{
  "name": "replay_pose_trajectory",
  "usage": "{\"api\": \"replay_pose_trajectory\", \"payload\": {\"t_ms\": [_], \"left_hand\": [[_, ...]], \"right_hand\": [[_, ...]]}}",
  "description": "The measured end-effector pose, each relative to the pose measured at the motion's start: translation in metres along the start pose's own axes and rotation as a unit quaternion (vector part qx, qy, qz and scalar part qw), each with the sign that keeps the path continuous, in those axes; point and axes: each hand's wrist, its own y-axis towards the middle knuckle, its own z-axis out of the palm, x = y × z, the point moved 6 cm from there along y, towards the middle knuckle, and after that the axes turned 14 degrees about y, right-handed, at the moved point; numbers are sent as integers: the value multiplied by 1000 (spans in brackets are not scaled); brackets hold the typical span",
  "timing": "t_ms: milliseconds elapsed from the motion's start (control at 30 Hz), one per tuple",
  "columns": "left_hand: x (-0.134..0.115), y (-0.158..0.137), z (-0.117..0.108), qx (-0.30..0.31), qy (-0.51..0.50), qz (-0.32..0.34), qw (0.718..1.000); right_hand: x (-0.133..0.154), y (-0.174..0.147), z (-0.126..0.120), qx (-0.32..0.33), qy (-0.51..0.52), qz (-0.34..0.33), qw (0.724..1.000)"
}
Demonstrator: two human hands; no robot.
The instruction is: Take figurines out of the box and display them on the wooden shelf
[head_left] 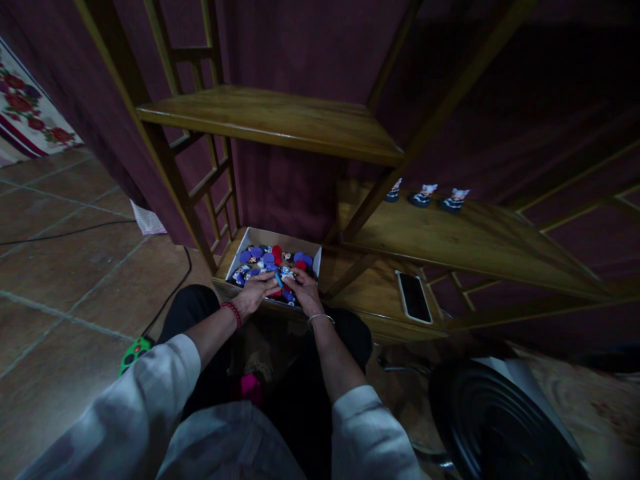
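A shallow white box (320, 259) on the low shelf holds several small figurines (253, 253) in purple, red and white. Both my hands meet over its front edge. My left hand (256, 291), with a red bead bracelet, pinches a small bright blue piece (279, 279); its exact kind is too small to tell. Close beside it, my right hand (304, 291), wearing a silver bangle, has its fingers closed on a small white and blue figurine (287, 272). Fingers partly hide both things, and I cannot tell whether the two are joined.
Three small figurines (424, 195) stand in a row on the higher right shelf (480, 233). A white-framed phone or tablet (415, 297) lies on the low shelf. Above the box juts a wooden shelf (270, 120). A round black stool (500, 420) and a green game controller (135, 353) flank me.
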Motion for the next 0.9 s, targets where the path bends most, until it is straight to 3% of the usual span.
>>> {"api": "replay_pose_trajectory", "payload": {"t_ms": [900], "left_hand": [[-1,-2,-1,11,-7,-3,1000]], "right_hand": [[9,-6,4,-1,0,-16,1000]]}}
